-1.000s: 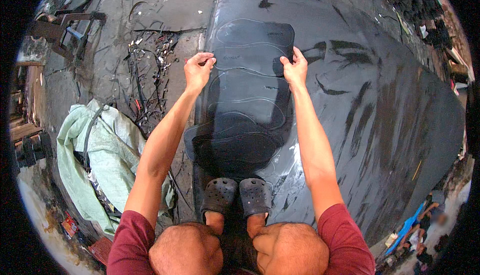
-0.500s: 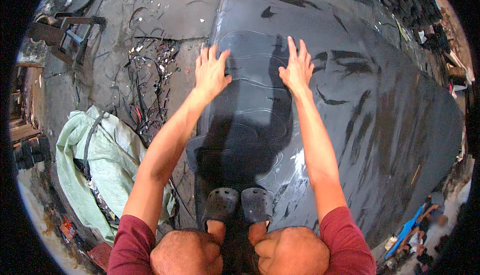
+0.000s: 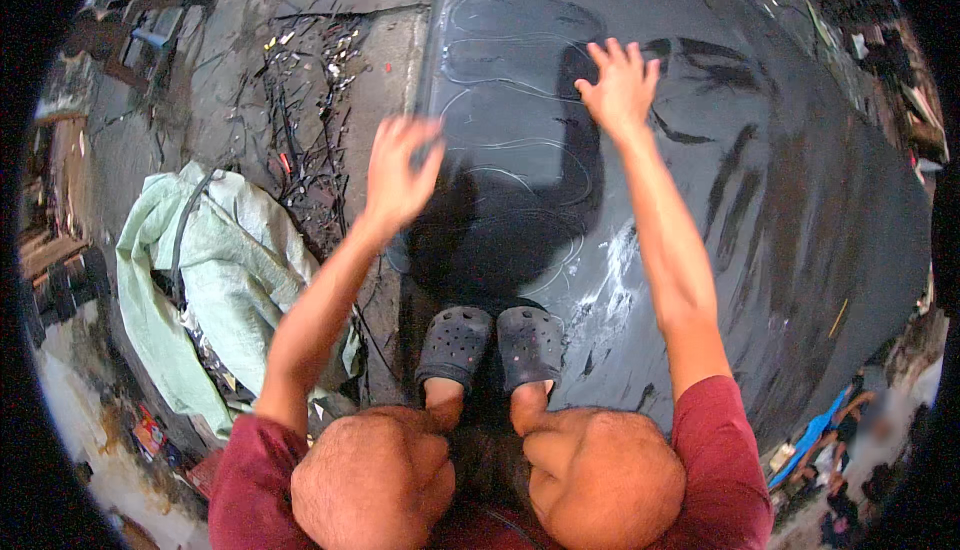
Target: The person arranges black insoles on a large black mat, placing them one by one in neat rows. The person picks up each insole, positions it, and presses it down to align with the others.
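A wide black sheet (image 3: 690, 240), smooth like rubber, lies on the ground in front of me. Pale curved outlines shaped like shoe soles (image 3: 515, 90) run in a row along its left part. My right hand (image 3: 622, 88) hovers over the sheet, just right of the outlines, with its fingers spread and nothing in them. Near the sheet's left edge is my left hand (image 3: 400, 175), blurred, its fingers bent and a gap between them and the thumb. I see nothing in it. My shadow darkens the outlines nearest my feet.
My feet in dark clogs (image 3: 455, 345) rest at the sheet's near end. A pale green sack (image 3: 235, 250) lies left of me, beside scattered dark scraps (image 3: 310, 110). Further left stands a dark frame (image 3: 140, 40). A blurred person (image 3: 850, 430) is at the lower right edge.
My left hand has pulled back and left from over the sheet, its fingers more bent. The right hand has shifted slightly right. The view has tilted, so the sheet and feet appear higher.
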The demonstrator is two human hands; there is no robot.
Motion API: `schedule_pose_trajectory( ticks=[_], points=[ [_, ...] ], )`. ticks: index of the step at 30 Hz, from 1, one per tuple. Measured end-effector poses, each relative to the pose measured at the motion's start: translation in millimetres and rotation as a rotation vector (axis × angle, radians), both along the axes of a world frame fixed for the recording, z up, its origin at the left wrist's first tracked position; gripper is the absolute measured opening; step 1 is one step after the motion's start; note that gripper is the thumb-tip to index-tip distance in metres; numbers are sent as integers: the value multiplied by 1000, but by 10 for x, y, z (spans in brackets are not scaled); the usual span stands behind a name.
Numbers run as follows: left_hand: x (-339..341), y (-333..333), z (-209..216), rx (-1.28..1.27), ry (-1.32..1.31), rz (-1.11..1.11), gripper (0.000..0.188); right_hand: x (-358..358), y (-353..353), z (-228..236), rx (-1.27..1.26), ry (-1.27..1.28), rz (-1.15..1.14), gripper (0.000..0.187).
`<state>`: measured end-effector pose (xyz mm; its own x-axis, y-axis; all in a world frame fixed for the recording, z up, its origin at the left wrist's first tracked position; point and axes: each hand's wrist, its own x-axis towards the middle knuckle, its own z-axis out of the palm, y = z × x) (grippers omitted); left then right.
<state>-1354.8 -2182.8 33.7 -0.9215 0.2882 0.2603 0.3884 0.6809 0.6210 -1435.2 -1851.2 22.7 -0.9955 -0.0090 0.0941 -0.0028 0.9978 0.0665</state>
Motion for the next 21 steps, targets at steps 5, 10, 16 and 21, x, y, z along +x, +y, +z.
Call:
schedule_pose_trajectory(
  ticks=[5, 10, 16, 21],
  points=[
    [1470, -354, 126, -244, -189, 28, 45, 1510, -644, 249, -568, -352, 329, 34],
    [1681, -237, 89, -270, 18, 78, 48, 2362, -665, 280, -515, -256, 248, 54],
    [1738, -160, 101, 195, -256, 124, 41, 2776, -749, 125, -602, 195, 53, 38],
    [1640, -221, 48, 357, -565, 167, 37, 3152, -958, 210, -643, 98, 246, 22]
  ],
)
